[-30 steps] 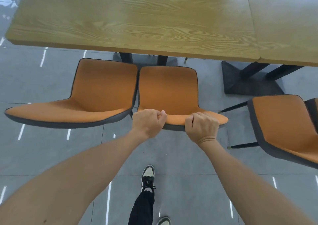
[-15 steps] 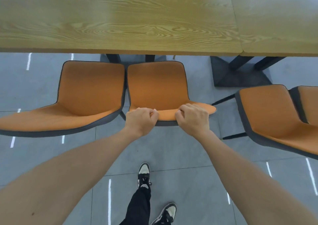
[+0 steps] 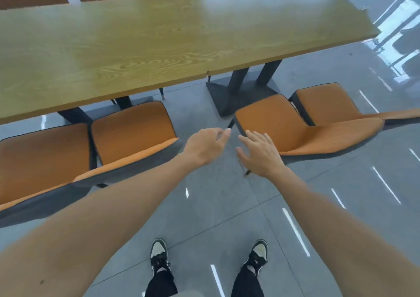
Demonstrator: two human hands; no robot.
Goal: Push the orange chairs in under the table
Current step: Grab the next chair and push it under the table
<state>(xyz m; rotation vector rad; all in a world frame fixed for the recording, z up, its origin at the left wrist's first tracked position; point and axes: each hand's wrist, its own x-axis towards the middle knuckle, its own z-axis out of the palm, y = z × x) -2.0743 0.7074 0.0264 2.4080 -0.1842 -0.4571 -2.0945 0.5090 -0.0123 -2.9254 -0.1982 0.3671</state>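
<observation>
Bottom centre: we see two shoes (image 3: 159, 254) on the grey floor (image 3: 216, 206). Mid-frame, left hand (image 3: 205, 145) and right hand (image 3: 259, 152) hover with each grip spread, holding nothing. Two orange chairs (image 3: 127, 135) sit lower left against the table (image 3: 136, 47) edge; two more (image 3: 302, 126) stand centre right, clear of it.

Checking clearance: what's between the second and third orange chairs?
Head view: both open hands, left hand and right hand, above bare grey floor; nothing else.
</observation>
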